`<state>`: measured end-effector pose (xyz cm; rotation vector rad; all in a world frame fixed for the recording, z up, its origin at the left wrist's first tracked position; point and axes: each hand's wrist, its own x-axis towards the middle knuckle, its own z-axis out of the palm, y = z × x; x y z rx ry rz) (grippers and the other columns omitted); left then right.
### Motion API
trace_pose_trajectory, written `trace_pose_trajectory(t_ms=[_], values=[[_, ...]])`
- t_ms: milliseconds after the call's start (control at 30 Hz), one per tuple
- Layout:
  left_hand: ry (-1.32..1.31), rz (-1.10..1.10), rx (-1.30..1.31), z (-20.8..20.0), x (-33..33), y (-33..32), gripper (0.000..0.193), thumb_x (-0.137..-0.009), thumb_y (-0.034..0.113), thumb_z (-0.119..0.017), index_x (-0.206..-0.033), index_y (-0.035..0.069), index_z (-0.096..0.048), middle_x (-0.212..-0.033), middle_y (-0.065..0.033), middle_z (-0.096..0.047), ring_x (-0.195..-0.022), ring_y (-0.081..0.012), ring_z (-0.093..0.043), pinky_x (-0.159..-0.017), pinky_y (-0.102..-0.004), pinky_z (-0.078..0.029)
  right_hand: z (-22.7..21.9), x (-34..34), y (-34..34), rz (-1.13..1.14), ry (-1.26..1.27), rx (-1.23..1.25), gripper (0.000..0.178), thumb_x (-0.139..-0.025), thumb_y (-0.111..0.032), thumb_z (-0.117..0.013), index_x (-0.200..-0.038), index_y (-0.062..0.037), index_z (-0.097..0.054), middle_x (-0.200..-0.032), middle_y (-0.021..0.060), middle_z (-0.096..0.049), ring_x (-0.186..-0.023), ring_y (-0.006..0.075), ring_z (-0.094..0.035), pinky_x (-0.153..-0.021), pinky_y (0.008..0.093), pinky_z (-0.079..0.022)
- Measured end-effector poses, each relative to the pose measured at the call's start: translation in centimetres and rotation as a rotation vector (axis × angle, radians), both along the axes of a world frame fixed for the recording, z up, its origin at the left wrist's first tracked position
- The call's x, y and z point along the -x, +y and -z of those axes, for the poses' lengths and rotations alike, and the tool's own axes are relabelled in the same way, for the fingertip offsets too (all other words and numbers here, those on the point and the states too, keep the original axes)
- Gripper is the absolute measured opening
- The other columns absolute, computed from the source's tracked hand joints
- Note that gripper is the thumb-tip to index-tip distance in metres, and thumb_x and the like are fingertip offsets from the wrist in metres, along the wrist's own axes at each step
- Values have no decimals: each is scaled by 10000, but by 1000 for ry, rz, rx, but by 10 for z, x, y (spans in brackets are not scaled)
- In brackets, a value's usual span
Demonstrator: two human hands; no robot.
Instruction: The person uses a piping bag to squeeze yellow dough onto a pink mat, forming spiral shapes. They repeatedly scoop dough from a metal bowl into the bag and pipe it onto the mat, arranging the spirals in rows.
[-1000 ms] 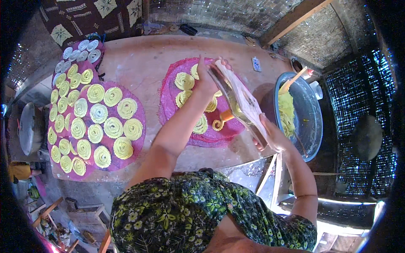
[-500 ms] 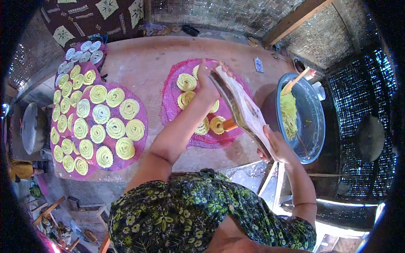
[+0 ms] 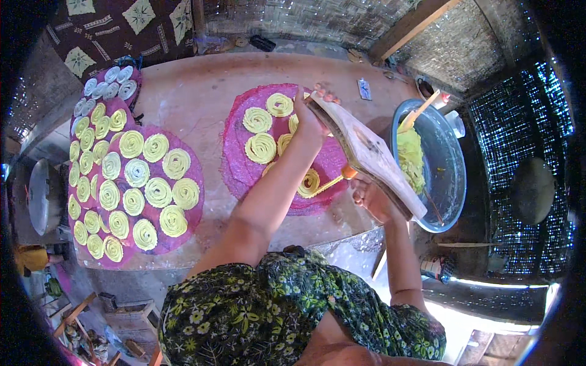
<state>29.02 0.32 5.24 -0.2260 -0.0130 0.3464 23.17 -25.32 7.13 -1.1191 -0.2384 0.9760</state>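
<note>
My left hand (image 3: pixel 312 119) grips the far end of a long wooden press (image 3: pixel 372 149), made of pale boards, held slanting above the table. From the orange nozzle (image 3: pixel 348 172) under it, a ridged yellow dough strand (image 3: pixel 329 184) runs down to a dough coil (image 3: pixel 309 183) on a round pink mesh sheet (image 3: pixel 241 177). My right hand (image 3: pixel 375 200) is beneath the press's near end, close to the nozzle, with fingers curled. Whether anything is in those fingers is hidden. Several finished spirals (image 3: pixel 260 149) lie on the mesh; my left forearm and the press cover part of it.
On the left, more pink mesh (image 3: pixel 192 216) carries many yellow and whitish spirals. A blue basin (image 3: pixel 455 201) at the right holds yellow-green dough (image 3: pixel 410 158) and a wooden paddle (image 3: pixel 421 110). A small flat packet (image 3: pixel 364 89) lies at the back of the table (image 3: pixel 189 79).
My right hand has moved from the press's near end to beneath it, by the nozzle. A dough strand now shows between nozzle and mesh. The view has shifted slightly.
</note>
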Motion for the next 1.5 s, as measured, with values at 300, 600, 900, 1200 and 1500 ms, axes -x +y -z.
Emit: trace_pose_trajectory(t_ms=[300,600,900,1200,1500], values=[[39,-220,-175,-28,17,41,313,-905,394,-428,-733,146,-514,-612,18,-465,-596,-149,-451,-629,-325,-425,79,-58,45,-63,-796,613,402,-946,-382,-381,-1117,-40,-505,-983,90,-598,-820,184,-565,-687,329,-432],[-346,-111,-239,-79,57,79,301,-899,405,-501,-734,159,-554,-606,34,-514,-558,-130,-485,-587,-305,-428,66,-35,111,-445,-1147,648,439,-974,-347,-280,-1051,-19,-561,-1038,143,-575,-1021,255,-514,-951,337,-359],[-449,-12,-364,-78,64,103,509,-874,612,-374,-751,147,-541,-619,-4,-501,-576,-182,-498,-636,-377,-441,7,-27,122,-51,-21,-9,441,-887,-326,-526,-1230,-50,-514,-984,103,-646,-905,256,-596,-779,390,-476],[124,186,-2151,-100,186,41,623,-788,370,-633,-1275,29,-446,-1275,-184,-489,-1181,-280,-468,-1018,-365,-355,-129,38,24,-383,-531,632,394,-804,-298,-651,-1042,14,-613,-821,117,-647,-794,221,-624,-716,352,-503],[-310,406,-2480,-56,242,-30,485,-790,296,-624,-1192,54,-501,-1158,-157,-530,-1083,-257,-509,-932,-363,-395,-1,20,68,-245,-517,363,568,-923,-515,-372,-995,-21,-643,-918,94,-651,-878,178,-589,-801,349,-450]])
